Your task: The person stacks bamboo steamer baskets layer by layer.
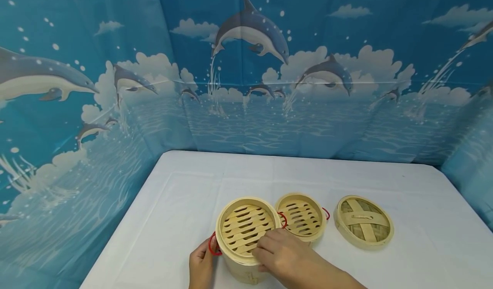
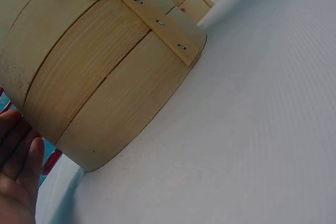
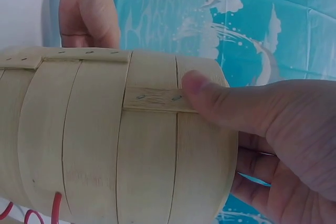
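Note:
A stack of bamboo steamer baskets (image 1: 240, 268) stands upright near the front of the table, its slatted top tier facing up and red cord loops at its sides. My right hand (image 1: 283, 254) grips the top basket's rim at the near right. In the right wrist view, its thumb (image 3: 210, 98) presses on the outer wall while the other fingers go over the rim. At the stack's left side, my left hand (image 1: 202, 261) rests beside a red loop. The left wrist view shows its fingers (image 2: 32, 156) extended against the wall, the tips partly hidden.
Behind and right of the stack lies another slatted steamer basket (image 1: 308, 214) with a red loop. Further right is a round woven lid (image 1: 363, 227) with crossed bands. A white cloth covers the table (image 1: 185, 190); a dolphin-print curtain (image 1: 239, 122) surrounds its back and sides.

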`<action>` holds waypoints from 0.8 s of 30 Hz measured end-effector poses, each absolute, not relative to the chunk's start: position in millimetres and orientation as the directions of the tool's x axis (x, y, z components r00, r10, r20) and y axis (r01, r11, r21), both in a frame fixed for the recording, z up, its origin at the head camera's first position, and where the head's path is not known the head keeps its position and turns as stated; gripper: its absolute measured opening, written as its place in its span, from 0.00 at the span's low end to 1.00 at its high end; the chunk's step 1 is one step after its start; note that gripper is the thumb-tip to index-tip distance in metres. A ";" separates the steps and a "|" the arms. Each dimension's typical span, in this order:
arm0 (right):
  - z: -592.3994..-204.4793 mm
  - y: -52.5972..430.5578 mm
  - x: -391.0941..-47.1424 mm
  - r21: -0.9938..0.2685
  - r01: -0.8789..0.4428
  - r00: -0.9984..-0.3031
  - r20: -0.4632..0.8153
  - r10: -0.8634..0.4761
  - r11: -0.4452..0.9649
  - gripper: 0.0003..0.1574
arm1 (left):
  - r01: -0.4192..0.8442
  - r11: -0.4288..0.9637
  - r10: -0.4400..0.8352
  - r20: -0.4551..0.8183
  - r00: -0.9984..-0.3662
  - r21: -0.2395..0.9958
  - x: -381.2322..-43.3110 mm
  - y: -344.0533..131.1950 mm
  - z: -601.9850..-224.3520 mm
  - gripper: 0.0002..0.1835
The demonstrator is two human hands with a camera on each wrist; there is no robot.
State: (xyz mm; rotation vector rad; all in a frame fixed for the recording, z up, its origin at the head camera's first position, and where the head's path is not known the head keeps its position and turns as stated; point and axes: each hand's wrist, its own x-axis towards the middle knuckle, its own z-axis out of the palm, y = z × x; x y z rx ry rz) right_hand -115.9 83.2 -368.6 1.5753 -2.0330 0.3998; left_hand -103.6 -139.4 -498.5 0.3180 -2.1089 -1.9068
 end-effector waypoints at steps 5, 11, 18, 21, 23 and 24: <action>-368.5 80.3 -115.1 0.092 -0.957 -0.175 0.572 -0.802 0.274 0.14 | 0.022 0.102 -0.341 0.055 -0.938 0.995 -103.0 -139.2 -499.1 0.15; -367.9 78.8 -114.1 0.084 -0.955 -0.193 0.557 -0.808 0.286 0.14 | -0.003 0.111 -0.353 0.036 -0.935 0.994 -103.0 -139.9 -499.1 0.16; -367.1 78.2 -114.6 0.067 -0.958 -0.193 0.566 -0.801 0.278 0.13 | -0.007 0.113 -0.355 0.034 -0.934 0.994 -102.1 -139.0 -497.3 0.17; -366.1 77.3 -115.7 0.076 -0.960 -0.179 0.578 -0.796 0.271 0.14 | -0.003 0.120 -0.358 0.040 -0.933 0.993 -102.3 -138.8 -496.9 0.17; -365.2 76.4 -116.1 0.083 -0.959 -0.171 0.586 -0.792 0.269 0.14 | 0.004 0.123 -0.361 0.048 -0.931 0.992 -102.4 -138.7 -497.0 0.16; -364.7 76.0 -116.1 0.087 -0.958 -0.171 0.588 -0.791 0.272 0.14 | 0.012 0.127 -0.359 0.057 -0.932 0.992 -102.5 -138.7 -497.0 0.16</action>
